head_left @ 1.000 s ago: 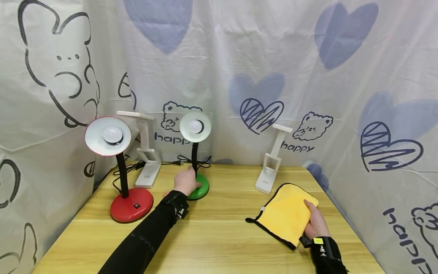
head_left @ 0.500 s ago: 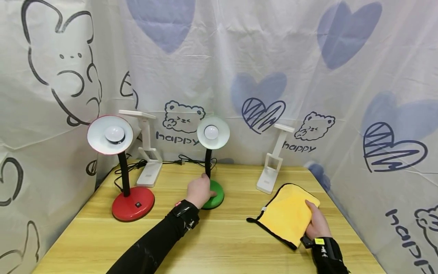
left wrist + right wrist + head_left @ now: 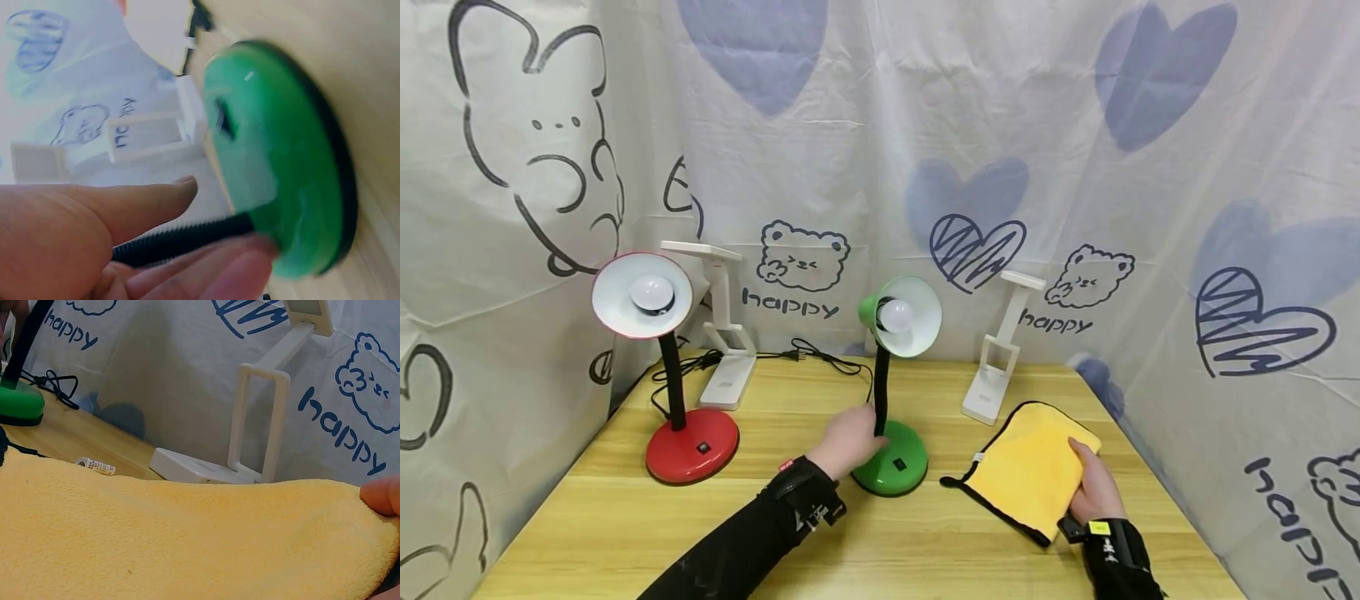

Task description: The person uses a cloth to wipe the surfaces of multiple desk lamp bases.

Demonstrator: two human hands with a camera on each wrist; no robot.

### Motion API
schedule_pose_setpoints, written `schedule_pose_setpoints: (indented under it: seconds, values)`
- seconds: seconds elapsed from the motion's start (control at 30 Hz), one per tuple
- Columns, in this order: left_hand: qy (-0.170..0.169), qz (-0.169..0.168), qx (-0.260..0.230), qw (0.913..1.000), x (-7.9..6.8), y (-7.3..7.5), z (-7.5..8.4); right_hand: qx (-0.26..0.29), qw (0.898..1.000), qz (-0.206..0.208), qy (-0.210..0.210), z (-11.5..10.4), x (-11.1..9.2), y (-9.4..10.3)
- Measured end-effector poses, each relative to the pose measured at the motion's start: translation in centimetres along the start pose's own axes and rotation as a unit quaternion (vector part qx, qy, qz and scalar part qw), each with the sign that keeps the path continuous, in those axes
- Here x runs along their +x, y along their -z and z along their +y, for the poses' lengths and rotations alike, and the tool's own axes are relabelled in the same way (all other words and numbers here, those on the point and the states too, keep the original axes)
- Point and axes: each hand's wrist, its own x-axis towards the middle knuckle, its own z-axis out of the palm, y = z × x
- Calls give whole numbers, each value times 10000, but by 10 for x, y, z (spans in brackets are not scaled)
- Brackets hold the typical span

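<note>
A green desk lamp with a black gooseneck and white-lined shade stands upright mid-table, its shade facing right and forward. My left hand is at the lower part of its black stem. In the left wrist view, the thumb is straight and apart from the stem, while blurred fingers extend beside it, near the green base. At the right, my right hand pinches a yellow cloth with black edging by its right side, thumb on top. The cloth is spread out, and its fingers beneath are mostly hidden.
A red desk lamp stands at the left. Behind it is a white folding lamp, and another white folding lamp stands back right. Black cords lie along the rear edge. Printed curtains enclose the wooden table.
My left hand has moved the green lamp right and nearer, and the lamp has turned so its shade faces more to the right. The right hand and the cloth stay almost still.
</note>
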Motion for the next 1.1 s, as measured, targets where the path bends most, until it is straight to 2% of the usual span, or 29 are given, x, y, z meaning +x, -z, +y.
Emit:
schedule_pose_setpoints:
  seconds: [0.07, 0.17, 0.23, 0.3, 0.37, 0.47, 0.6, 0.73, 0.93, 1.1]
  values:
    - [22, -170, -377, 9991, 6, 3, -9, -3, 10000, 45, -6, 1, 0, 0]
    - [-279, -416, -959, 9941, 20, 1, -29, -26, 10000, 70, 13, 2, 2, 0]
    - [-617, -750, -1370, 9858, 29, -5, -42, -44, 10000, 64, -7, 2, 2, 1]
    - [-963, -1197, -1732, 9728, 36, -12, -52, -58, 9999, 82, -48, 3, 3, 1]
    - [-1140, -1554, -1909, 9625, 40, -18, -58, -76, 9999, 102, -97, 2, 2, 1]
    - [-1238, -1738, -1860, 9591, 46, -21, -61, -129, 9998, 98, -112, 1, 2, -1]
    - [-1079, -1758, -1758, 9626, 48, -19, -61, -142, 9999, -16, -74, 0, 1, -1]
    - [-904, -1614, -1571, 9701, 41, -13, -58, -96, 9999, -25, -50, -1, 0, -4]
    - [-478, -1103, -1257, 9848, 21, -10, -53, -109, 9999, 42, -106, -2, -2, -5]
    - [-161, -580, -1149, 9915, -1, -12, -44, -148, 9998, 101, -127, -1, -3, -4]
